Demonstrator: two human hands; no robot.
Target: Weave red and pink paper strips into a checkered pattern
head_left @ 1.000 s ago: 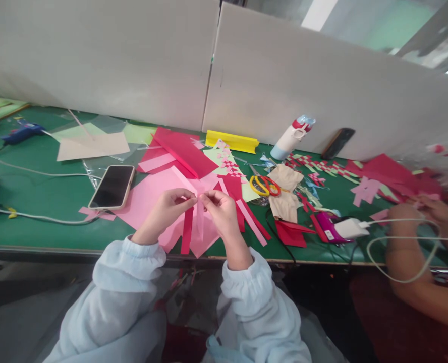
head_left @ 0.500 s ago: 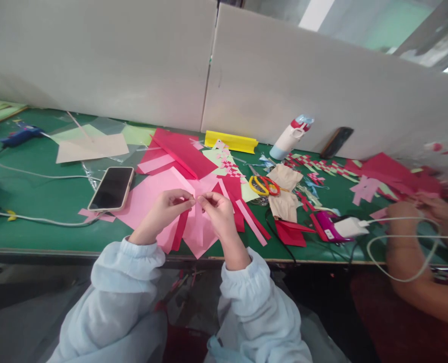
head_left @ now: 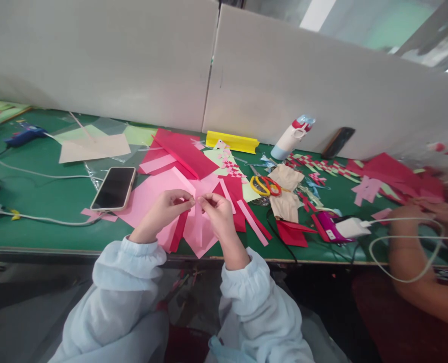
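My left hand (head_left: 168,210) and my right hand (head_left: 218,214) meet fingertip to fingertip over pink paper sheets (head_left: 144,197). Both are closed in a pinch on a narrow pink paper strip (head_left: 198,224), whose lower part hangs down between them. The exact spot where the fingers grip is small and partly covered. Under my left hand a red paper strip (head_left: 179,231) slants toward the table edge. Right of my right hand lie more strips, among them a pink one (head_left: 253,223). Folded red paper (head_left: 186,151) sits just behind my hands.
A phone (head_left: 114,188) lies to the left, with a blue glue gun (head_left: 25,136) farther off. Toward the right are scissors (head_left: 265,185), a white bottle (head_left: 292,137), a purple power strip (head_left: 330,227) and cables. A co-worker's arms (head_left: 409,242) reach over the table at far right.
The view has shifted very slightly, so the things on the table appear a little farther right. Both hands keep the same pinch, with hardly any visible movement.
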